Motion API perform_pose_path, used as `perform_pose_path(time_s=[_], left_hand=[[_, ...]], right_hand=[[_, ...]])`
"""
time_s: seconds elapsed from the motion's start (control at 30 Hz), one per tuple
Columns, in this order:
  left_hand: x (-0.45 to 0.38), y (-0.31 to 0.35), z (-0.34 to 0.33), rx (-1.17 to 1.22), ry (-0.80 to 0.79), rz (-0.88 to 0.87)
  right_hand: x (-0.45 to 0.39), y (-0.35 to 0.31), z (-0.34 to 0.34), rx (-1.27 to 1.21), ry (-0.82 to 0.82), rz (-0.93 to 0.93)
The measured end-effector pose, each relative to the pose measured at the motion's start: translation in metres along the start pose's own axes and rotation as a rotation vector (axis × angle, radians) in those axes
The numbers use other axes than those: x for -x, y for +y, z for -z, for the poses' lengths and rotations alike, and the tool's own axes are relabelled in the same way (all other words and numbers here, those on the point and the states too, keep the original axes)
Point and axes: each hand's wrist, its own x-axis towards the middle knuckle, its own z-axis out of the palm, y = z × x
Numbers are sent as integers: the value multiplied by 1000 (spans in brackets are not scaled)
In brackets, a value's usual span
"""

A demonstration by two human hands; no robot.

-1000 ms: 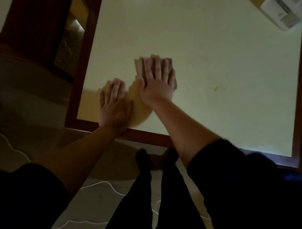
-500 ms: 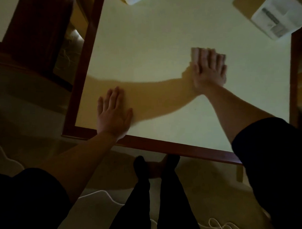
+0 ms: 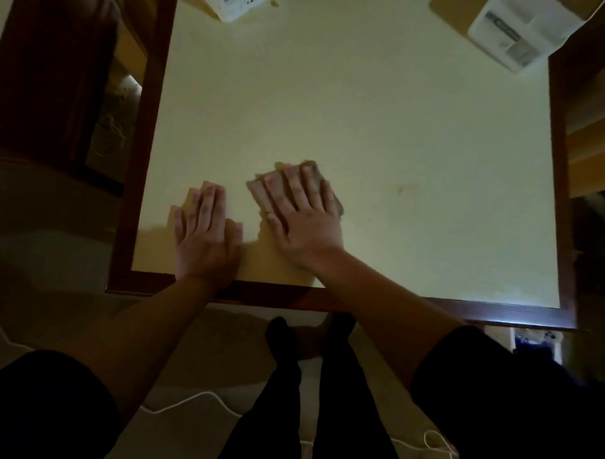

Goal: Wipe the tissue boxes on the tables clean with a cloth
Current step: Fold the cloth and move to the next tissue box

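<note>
1. Right hand (image 3: 303, 222) lay flat on the cloth (image 3: 297, 188), fingers straight and slightly spread, pressing it onto the desk (image 3: 383, 122); nothing gripped.
2. Cloth was a folded brownish pad, near the front edge of the desk, a bit left of centre; its far corners showed past the fingertips.
3. Left hand (image 3: 205, 234) lay flat on the bare desk just left of the cloth, fingers straight and close together, holding nothing, wrist over the front rim.
4. The two hands were near each other but apart.
5. Left box (image 3: 237, 0), white, sat at the far edge of the desk, cut off by the frame top.
6. Right box (image 3: 520, 31), white with a label, sat at the far right corner, well apart from the cloth.
7. Desk had a pale top with a dark wood rim.
8. Dark legs and feet showed below the front rim; a white cord (image 3: 185, 402) lay on the floor.
9. Scene was dim.
</note>
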Motion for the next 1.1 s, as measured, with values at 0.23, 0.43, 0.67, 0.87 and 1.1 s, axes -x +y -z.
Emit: perform_pose_path(time_s=[0.23, 0.43, 0.67, 0.87, 1.1], left_hand=[[-1, 1, 2, -31, 0, 4], [-1, 1, 0, -5, 11, 13], [0, -1, 0, -32, 10, -19], [0, 1, 1, -14, -20, 20], [2, -1, -1, -46, -7, 6]], right_hand=[[3, 123, 24, -7, 67, -348], [53, 212, 33, -159, 142, -756], [43, 89, -1, -189, 170, -724], [78, -38, -41, -90, -3, -46], [95, 105, -19, -140, 102, -483]])
